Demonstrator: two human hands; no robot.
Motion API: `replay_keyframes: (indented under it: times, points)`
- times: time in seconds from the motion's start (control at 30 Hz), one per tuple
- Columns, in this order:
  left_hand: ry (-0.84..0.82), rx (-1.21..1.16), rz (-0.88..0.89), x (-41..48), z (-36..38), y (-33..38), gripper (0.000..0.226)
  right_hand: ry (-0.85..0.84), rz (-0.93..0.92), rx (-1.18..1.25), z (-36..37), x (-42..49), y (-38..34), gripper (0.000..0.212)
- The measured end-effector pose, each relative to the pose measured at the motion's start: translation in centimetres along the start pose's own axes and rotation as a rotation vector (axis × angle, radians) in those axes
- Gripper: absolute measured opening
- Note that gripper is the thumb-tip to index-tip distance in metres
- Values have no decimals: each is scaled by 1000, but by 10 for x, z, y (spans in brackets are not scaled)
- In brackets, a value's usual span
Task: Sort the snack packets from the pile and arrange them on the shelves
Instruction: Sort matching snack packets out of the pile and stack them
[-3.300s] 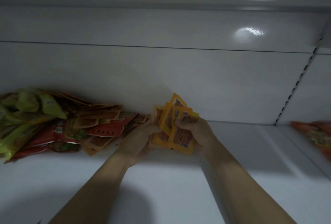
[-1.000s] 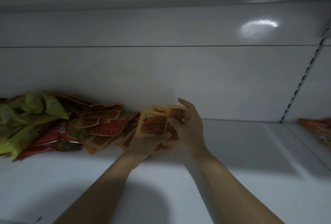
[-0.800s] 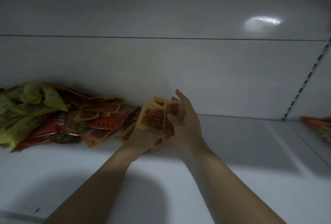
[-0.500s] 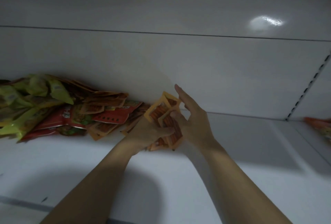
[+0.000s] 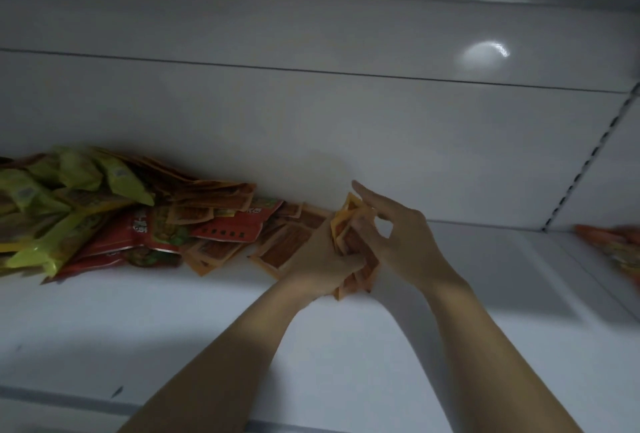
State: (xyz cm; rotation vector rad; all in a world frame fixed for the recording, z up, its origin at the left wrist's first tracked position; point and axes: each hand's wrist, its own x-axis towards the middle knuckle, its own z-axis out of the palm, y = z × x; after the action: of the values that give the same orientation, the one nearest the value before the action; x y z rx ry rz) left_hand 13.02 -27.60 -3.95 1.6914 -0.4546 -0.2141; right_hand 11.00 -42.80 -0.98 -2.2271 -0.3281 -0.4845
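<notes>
A pile of snack packets (image 5: 145,221) lies on the white shelf (image 5: 173,321) at the left: yellow-green ones, red ones and small orange ones. My left hand (image 5: 320,264) grips a small stack of orange packets (image 5: 348,224) just right of the pile, its lower edge near the shelf. My right hand (image 5: 398,238) pinches the same stack from the right with thumb and finger, the other fingers stretched out above it. Most of the stack is hidden between the two hands.
The shelf's white back panel (image 5: 311,141) rises right behind the hands. A slotted upright (image 5: 588,162) splits off the neighbouring bay, where more orange packets (image 5: 616,249) lie at the far right. The shelf's front edge (image 5: 69,401) runs along the bottom left.
The fanned orange packets have been drawn together into a tighter stack and lowered toward the shelf. Both hands have shifted slightly right of the pile.
</notes>
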Motion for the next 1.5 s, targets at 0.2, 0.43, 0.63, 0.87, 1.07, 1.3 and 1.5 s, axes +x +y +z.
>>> replay_keyframes:
  times: [0.2,0.43,0.63,0.87,1.07,1.3,1.5]
  points:
    - [211,-150,-51,-1,-25,14,44,223,237,69,21,13,6,24]
    - [377,-88,59,-14,-99,18,38,-154,362,-360,57,47,-4,34]
    - [502,-210,23,-27,-130,3,30,-22,395,-254,99,77,-9,41]
    - [385,-51,-72,-30,-126,-10,40,-256,364,-670,109,72,0,56]
    - [398,-104,-122,-32,-125,-6,38,-299,523,-361,90,63,0,46]
    - [475,-154,-76,-38,-134,1,31,-347,254,-252,45,59,-22,20]
    - [503,-145,-97,-42,-143,3,31,-711,174,-493,90,56,-29,43]
